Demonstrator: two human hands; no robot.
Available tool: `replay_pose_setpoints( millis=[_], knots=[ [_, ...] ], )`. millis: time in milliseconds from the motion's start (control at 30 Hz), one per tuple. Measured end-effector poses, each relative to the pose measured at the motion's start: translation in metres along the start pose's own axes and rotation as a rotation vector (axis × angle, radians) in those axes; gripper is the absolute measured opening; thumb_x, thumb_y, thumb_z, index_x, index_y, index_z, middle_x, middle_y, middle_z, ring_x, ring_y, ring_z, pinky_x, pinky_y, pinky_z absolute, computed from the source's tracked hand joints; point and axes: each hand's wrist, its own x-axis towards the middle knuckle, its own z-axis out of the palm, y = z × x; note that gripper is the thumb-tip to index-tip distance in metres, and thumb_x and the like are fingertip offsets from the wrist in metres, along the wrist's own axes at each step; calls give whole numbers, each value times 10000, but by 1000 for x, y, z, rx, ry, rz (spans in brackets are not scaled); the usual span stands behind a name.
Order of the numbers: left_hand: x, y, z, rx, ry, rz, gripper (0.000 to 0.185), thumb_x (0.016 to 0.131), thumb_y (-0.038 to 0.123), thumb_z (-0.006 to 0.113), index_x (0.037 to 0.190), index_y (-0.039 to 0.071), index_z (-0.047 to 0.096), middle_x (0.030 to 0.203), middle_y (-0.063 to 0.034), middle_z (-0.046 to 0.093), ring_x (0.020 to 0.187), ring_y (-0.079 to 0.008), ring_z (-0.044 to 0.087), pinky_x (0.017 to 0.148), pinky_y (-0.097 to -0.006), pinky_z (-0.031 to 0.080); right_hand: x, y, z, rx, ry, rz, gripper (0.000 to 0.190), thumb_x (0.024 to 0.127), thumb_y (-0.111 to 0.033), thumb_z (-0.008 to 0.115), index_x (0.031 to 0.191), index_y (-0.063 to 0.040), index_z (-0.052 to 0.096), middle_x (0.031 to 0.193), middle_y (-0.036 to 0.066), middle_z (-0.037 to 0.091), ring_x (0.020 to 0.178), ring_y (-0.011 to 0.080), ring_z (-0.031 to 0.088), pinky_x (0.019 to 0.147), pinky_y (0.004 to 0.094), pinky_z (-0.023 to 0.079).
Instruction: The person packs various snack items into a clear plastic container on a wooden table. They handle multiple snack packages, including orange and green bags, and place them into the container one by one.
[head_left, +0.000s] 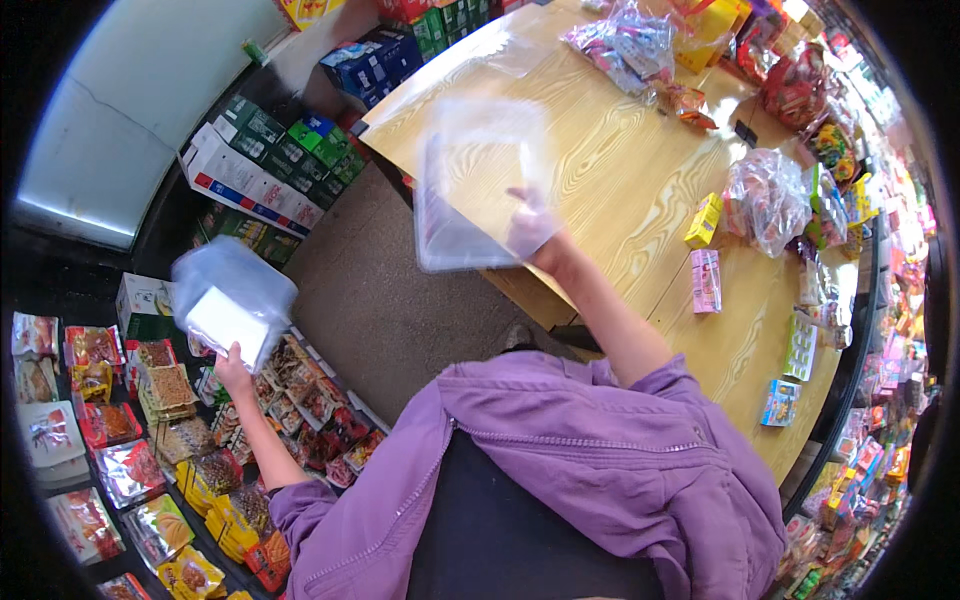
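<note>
My left hand grips a white rectangular card or pad together with a translucent plastic piece, perhaps a container or lid. The white rectangle lies against the plastic; whether the two are joined I cannot tell. Both are held above the packaged snacks on the left. On the other side, my right hand holds a clear plastic box by its right side. Motion blurs this box and the hand. The box is raised over the near-left edge of a wood-grain table, and the tabletop shows through it.
Packaged snacks fill a low display at left, beside a tray of small packets. Drink cartons are stacked by the wall. Bagged sweets, a yellow box and a pink box lie on the table. Grey floor shows between.
</note>
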Motion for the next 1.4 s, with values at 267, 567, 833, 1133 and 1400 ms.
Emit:
replay_pose_setpoints(
  millis=[267,567,833,1133,1400],
  knots=[
    [13,163,120,511,-162,305,406,814,187,545,1190,63,639,1042,-249,669,979,-414,639,847,-470,490,21,-57,-79,546,-50,36,407,1038,-332,421,1327,-49,464,575,-22,465,455,84,452,419,268,392],
    [89,353,381,-255,-769,-17,177,890,198,592,971,42,613,698,-9,583,466,-91,486,357,-266,298,-16,-117,-106,-430,409,-603,298,944,-215,654,1208,-111,564,746,-31,593,669,79,573,646,250,502],
    [88,444,555,-137,-995,28,183,873,229,625,896,78,525,684,-28,504,458,-129,422,374,-287,265,-21,-92,-103,-1602,769,-578,307,879,-43,587,1151,-164,661,1034,128,696,922,304,679,758,388,560],
    [85,452,586,4,-1122,221,410,948,410,563,1132,47,606,671,-42,566,415,-102,421,355,-261,303,-21,-94,-93,-1566,688,-375,277,887,-229,656,1153,-152,666,923,119,705,820,293,684,723,393,545],
    [91,453,528,-154,-944,345,467,1004,293,537,1428,112,458,710,-33,608,447,-45,430,417,-197,361,-150,-230,-289,-1073,1952,-575,929,698,-480,827,1470,-211,385,1256,253,572,1185,382,552,1003,426,437]
  ],
)
